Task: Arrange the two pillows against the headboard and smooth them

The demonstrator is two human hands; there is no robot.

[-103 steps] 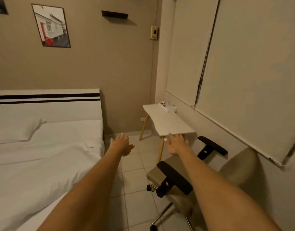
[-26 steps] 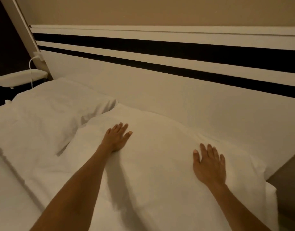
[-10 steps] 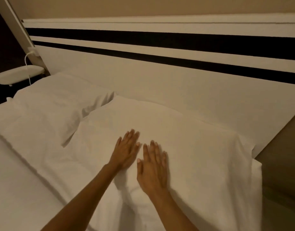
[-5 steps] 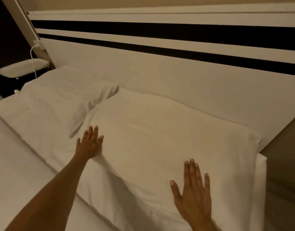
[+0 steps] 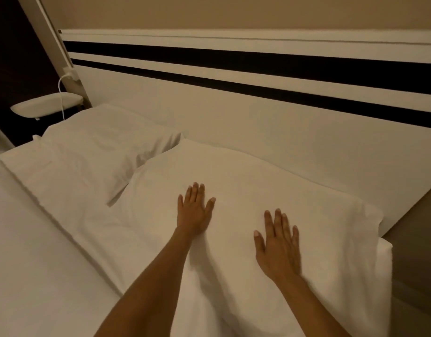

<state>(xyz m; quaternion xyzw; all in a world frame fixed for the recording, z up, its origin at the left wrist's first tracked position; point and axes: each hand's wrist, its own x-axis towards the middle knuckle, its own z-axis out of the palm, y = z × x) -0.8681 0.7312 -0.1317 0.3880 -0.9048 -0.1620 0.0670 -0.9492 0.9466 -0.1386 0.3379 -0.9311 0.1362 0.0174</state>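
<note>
Two white pillows lie side by side against the white headboard [image 5: 270, 117] with its two black stripes. The near pillow [image 5: 270, 186] is on the right, its left corner overlapping the far pillow [image 5: 100, 147] on the left. My left hand [image 5: 193, 211] rests flat on the near pillow's middle, fingers apart. My right hand [image 5: 278, 246] lies flat on the same pillow nearer its front right part, fingers spread. Neither hand holds anything.
White bed sheet [image 5: 34, 263] covers the mattress at lower left. A small white bedside shelf [image 5: 46, 107] with a white cable [image 5: 61, 93] stands beyond the far pillow. The bed's right edge drops to a brown wall [image 5: 418, 239].
Half a second ago my hands were wide apart at the pillow's left edge and front right. Both have since slid inward towards its middle.
</note>
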